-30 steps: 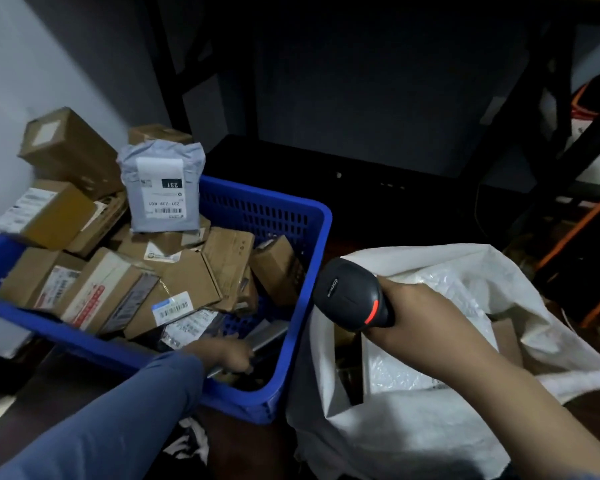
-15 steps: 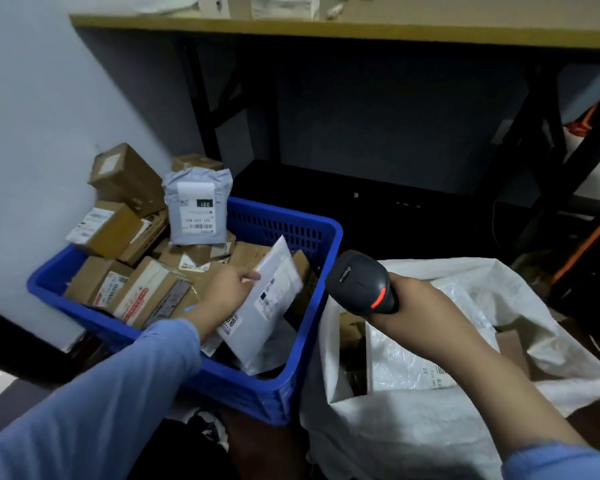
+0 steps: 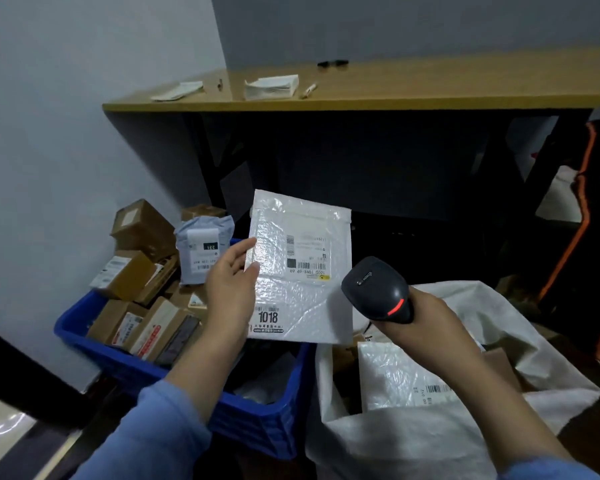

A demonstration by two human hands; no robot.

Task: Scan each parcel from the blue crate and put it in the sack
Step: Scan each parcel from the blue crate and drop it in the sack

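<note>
Parcel: a white bubble mailer (image 3: 302,271) is up in the air above the blue crate (image 3: 257,420), printed face towards the person.
Left hand (image 3: 232,282): it pinches the mailer's left edge, thumb on the front.
Right hand (image 3: 420,320): wrapped tight round the scanner (image 3: 374,289), a red light glowing on its back.
Key relation: the mailer's long axis stands upright, and its barcode label (image 3: 309,261) sits just up and left of the scanner's nose. That looks like a small tilt away from a read.
Sack (image 3: 413,445): open, below and right of the mailer, on the right hand's side, with another mailer (image 3: 395,375) lying inside.
Hidden: the left fingers behind the mailer, the trigger finger, and whether any beam lands on the code. The crate's near corner is too dark to read.
</note>
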